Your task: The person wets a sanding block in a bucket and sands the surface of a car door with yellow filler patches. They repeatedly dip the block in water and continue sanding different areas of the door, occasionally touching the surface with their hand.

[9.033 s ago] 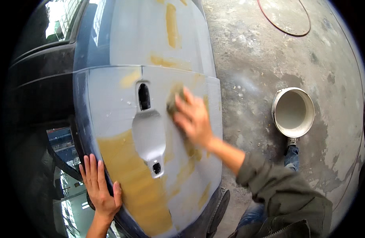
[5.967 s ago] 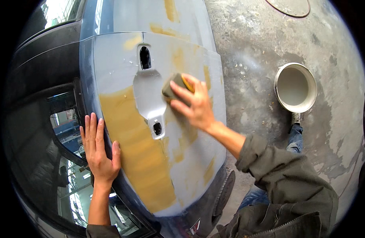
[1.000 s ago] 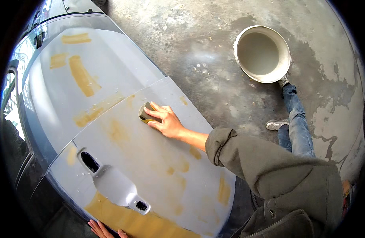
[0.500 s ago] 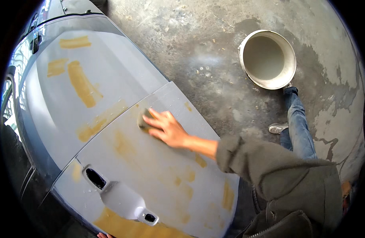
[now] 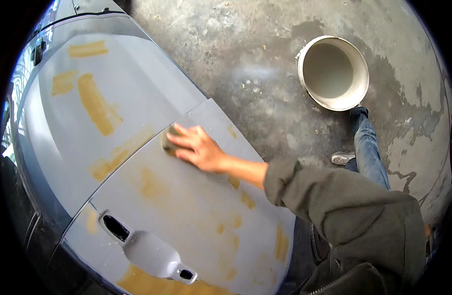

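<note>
Apparently the step in hand was rubbing down the patched car door. The right hand (image 5: 199,150) held a dark pad (image 5: 168,143), its fingers bent over the block and slightly blurred. The left hand was out of view, so I couldn't tell what it held, if anything. The pad sat against the far part of the grey door (image 5: 196,201), close to the seam (image 5: 125,164) with the next panel (image 5: 147,83); the blur hid whether it reached that line. Just nearer and to the left lay a faint tan patch (image 5: 148,184) with soft edges. Nearer again came the handle recess (image 5: 152,250), and along the near edge a broad tan area (image 5: 152,284). The next panel, farther to the left, carried bolder tan marks (image 5: 95,105).

The next move, I judged, called for the pad to be held flat and pressed evenly, with care at the seam, where a tilted edge could dig in. The faint patch seemed a fair place to check for smoothness. Well apart, on the floor (image 5: 245,44) to the far right, stood a pale bucket (image 5: 359,73) of cloudy grey liquid (image 5: 328,71).
</note>
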`<state>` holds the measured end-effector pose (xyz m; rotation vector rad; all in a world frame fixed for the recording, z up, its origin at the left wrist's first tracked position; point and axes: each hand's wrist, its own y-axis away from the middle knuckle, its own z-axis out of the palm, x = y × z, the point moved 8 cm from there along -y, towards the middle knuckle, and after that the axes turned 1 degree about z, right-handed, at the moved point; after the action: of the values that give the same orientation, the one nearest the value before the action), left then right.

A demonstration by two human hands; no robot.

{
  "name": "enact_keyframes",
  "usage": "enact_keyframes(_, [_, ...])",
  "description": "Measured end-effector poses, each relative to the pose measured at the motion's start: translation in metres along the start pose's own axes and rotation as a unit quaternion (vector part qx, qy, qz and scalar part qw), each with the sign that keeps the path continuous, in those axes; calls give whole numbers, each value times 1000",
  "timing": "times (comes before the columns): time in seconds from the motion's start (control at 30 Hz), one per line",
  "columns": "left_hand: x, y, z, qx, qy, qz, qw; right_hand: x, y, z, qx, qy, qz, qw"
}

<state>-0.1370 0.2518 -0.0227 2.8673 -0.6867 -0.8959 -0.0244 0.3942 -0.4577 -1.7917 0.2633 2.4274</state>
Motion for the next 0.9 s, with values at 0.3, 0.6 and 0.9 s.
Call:
enact_keyframes(0.3, [4, 0, -2, 7, 2, -2, 1000, 2, 46, 8, -17, 11, 18, 1000])
enact_keyframes(0.6, [3, 4, -1, -17, -5, -8, 1000, 12, 65, 8, -11, 16, 49, 999])
enact_keyframes(0.9, [-1, 5, 1, -13, -6, 0, 1000, 6, 43, 11, 24, 1, 82, 996])
